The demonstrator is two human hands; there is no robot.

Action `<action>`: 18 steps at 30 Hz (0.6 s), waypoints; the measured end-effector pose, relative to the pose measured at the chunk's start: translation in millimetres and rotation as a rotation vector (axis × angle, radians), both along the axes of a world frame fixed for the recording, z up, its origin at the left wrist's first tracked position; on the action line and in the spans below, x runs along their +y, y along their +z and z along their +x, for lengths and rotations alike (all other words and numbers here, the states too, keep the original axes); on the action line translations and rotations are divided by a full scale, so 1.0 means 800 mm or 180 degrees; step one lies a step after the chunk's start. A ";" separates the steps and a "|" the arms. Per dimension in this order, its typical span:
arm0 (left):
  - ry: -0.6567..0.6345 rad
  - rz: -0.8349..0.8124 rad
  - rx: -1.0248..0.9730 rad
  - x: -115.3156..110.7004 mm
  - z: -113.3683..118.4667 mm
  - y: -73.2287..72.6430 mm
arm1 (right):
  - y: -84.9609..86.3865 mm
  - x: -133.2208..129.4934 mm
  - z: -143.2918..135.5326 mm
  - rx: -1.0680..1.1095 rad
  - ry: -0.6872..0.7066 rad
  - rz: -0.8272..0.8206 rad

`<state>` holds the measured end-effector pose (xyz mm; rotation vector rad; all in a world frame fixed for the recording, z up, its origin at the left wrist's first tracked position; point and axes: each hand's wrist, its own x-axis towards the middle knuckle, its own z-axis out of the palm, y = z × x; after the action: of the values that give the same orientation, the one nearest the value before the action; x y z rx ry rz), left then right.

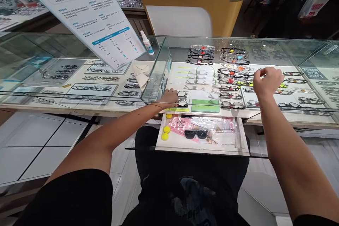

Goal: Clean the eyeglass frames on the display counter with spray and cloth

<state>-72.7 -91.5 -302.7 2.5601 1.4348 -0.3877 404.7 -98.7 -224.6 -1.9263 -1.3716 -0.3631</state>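
My left hand (168, 99) rests low over the counter, fingers slightly bent and apart, beside a pair of eyeglasses (182, 94) at the left of the middle section. Whether its fingertips touch the eyeglasses is hard to see. Farther right, my right hand (268, 79) is raised over the rows of frames, with thumb and fingers curled together in a pinch. What lies in that pinch, if anything, is hidden. Stacked eyeglasses with coloured tags (231, 74) stand just left of it. Below, an open drawer (239, 137) contains dark sunglasses (196, 134) and yellow round pieces (165, 136).
A glass showcase (156, 81) spans the front. On its left top stand a printed sign (87, 17) and a small spray bottle (147, 43); a beige cloth (141, 74) lies nearby. A green card (205, 105) lies centrally. A person with a plastic bag (316, 4) is behind.
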 end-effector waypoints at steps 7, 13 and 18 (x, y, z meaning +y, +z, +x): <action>-0.0017 -0.0207 -0.0017 0.002 -0.006 0.001 | -0.002 0.002 0.001 -0.0123 -0.0032 -0.0077; 0.0057 -0.0265 -0.0096 0.001 -0.006 0.009 | -0.004 0.004 0.001 -0.0082 -0.0020 -0.0046; 0.0167 -0.0252 -0.0145 0.002 -0.009 0.008 | -0.004 0.004 0.002 -0.0110 -0.0051 -0.0157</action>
<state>-79.9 -89.9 -296.4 2.4482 1.4380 -0.3683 406.5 -95.3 -227.6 -1.9805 -1.4001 -0.3750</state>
